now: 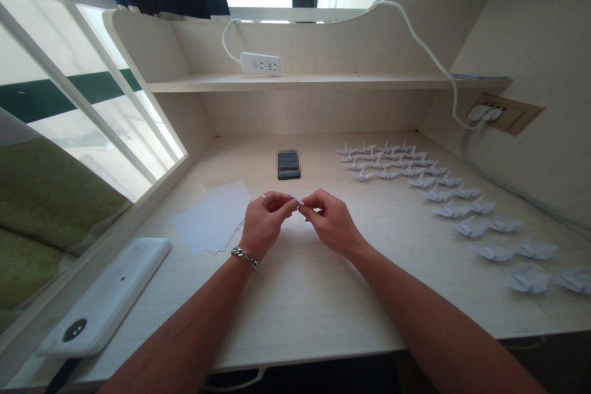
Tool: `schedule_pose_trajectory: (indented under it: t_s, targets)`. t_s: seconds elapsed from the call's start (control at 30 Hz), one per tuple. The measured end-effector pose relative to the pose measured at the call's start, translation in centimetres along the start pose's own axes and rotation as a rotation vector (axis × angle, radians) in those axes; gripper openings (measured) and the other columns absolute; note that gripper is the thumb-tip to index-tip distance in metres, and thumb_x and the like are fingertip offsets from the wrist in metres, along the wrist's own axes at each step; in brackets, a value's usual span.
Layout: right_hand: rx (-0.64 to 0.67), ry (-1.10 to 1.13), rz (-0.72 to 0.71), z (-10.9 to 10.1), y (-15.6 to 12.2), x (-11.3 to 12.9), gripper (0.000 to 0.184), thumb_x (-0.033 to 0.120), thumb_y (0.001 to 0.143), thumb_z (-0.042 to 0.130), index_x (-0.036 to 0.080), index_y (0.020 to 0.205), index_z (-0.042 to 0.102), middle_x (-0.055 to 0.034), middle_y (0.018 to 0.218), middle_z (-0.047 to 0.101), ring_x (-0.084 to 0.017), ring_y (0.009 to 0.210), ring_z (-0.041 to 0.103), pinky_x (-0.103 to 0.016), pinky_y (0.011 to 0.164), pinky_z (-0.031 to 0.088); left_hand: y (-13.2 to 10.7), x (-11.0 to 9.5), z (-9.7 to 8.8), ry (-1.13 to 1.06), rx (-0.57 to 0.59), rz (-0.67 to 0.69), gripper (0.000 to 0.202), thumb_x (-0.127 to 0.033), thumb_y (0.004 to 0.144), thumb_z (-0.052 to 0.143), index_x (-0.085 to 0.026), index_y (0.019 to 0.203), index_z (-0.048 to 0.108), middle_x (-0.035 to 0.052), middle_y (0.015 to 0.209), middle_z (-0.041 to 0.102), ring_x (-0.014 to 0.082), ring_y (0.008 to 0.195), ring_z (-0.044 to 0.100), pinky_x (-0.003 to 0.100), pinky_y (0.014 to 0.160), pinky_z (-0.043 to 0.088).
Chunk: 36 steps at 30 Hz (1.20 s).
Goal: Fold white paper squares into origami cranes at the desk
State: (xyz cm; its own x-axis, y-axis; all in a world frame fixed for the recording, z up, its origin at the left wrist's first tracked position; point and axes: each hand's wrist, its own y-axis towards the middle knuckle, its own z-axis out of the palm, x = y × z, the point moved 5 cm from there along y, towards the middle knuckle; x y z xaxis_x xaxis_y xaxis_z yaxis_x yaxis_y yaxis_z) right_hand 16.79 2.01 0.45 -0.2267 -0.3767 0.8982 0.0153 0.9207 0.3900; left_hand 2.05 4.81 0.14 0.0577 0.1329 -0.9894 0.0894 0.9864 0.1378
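Observation:
My left hand (265, 223) and my right hand (330, 221) meet above the pale wood desk (314, 295), pinching a small piece of folded pale paper (295, 199) between their fingertips. Most of that piece is hidden by my fingers. A metal chain bracelet (245, 258) circles my left wrist. Just left of my left hand lies a loose stack of white paper sheets (212, 217). Rows of folded paper cranes (415, 175) spread across the right side of the desk, well apart from my right hand.
A dark blurred rectangular object (289, 164) lies at the desk's back. A long white device (106, 295) lies at the front left. Above, a power strip (261, 64) sits on a shelf, its cable running to a wall socket (503, 114). A window borders the left.

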Motion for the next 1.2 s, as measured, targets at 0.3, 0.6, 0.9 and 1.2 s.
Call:
schedule_pose_trajectory:
  t_s: [0.3,0.6,0.9,1.2]
  targets:
    - [-0.046,-0.084,-0.094,-0.2,-0.2,1.4,0.014,0.029,0.081,0.065,0.020,0.089,0.071,-0.0056,0.090,0.072,-0.019,0.083,0.068,-0.030,0.072,0.056,-0.1,0.1,0.5,-0.172,0.079,-0.009,0.031,-0.030,0.061,0.084,-0.012,0.081,0.069,0.0088,0.086,0.075,0.0201,0.082,0.069,0.036,0.084,0.054]
    - [-0.039,0.096,0.023,-0.2,0.1,0.6,0.023,0.037,0.077,0.070,0.018,0.090,0.074,-0.0080,0.094,0.074,-0.021,0.087,0.069,-0.032,0.079,0.056,0.0,0.5,0.5,-0.235,0.124,0.009,0.026,-0.024,0.068,0.081,-0.012,0.087,0.069,0.0100,0.092,0.074,0.0185,0.087,0.069,0.035,0.089,0.051]
    - [-0.051,0.140,0.035,-0.2,0.3,0.3,0.021,0.037,0.074,0.073,0.021,0.086,0.077,-0.0068,0.094,0.075,-0.022,0.093,0.069,-0.034,0.083,0.055,0.0,0.4,0.5,-0.147,0.105,0.034,0.028,-0.030,0.067,0.081,-0.013,0.085,0.069,0.0089,0.090,0.074,0.0192,0.086,0.069,0.034,0.087,0.052]
    - [-0.139,0.038,-0.025,-0.2,-0.1,0.6,0.015,0.035,0.078,0.070,0.024,0.086,0.077,-0.0055,0.094,0.074,-0.021,0.089,0.068,-0.034,0.083,0.055,-0.1,-0.2,0.6,-0.100,0.068,0.059,0.030,-0.034,0.063,0.083,-0.013,0.081,0.070,0.0077,0.084,0.074,0.0196,0.082,0.069,0.034,0.085,0.053]
